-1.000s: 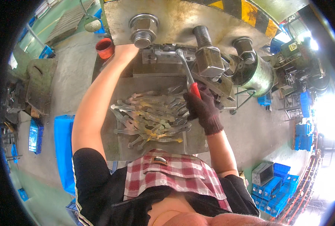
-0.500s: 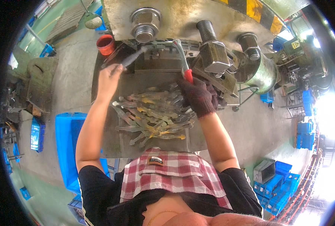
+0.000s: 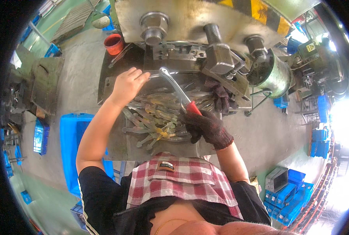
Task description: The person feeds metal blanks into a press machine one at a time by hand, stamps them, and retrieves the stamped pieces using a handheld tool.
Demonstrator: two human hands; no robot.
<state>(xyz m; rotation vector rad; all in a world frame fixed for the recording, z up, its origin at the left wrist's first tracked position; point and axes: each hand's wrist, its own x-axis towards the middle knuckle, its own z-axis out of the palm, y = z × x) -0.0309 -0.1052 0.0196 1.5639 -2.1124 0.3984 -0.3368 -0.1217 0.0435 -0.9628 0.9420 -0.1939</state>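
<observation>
My bare left hand (image 3: 129,86) is above the left of the pile, fingers closed on one end of a thin, flat metal piece (image 3: 155,75), mostly hidden by the fingers. My right hand (image 3: 207,127), in a dark knitted glove, grips the red handle of a long metal tool (image 3: 176,87). The tool's rounded tip is at the far end of the piece; whether it clamps it I cannot tell. Below both hands, a heap of flat, elongated metal pieces (image 3: 158,119) lies on the metal work table (image 3: 115,147). Beyond them is the press's die block (image 3: 174,55).
Large bolts (image 3: 154,27) hang from the press slide (image 3: 190,15) above the die. A red cup (image 3: 113,44) stands at the back left. A dark glove (image 3: 221,98) lies right of the pile. A blue bin (image 3: 70,145) is at the left, and a round fan-like housing (image 3: 274,74) at the right.
My right hand has drawn the tool back from the die toward me, its tip swinging left. My left hand has moved right and nearer, bringing its piece to the tool's tip.
</observation>
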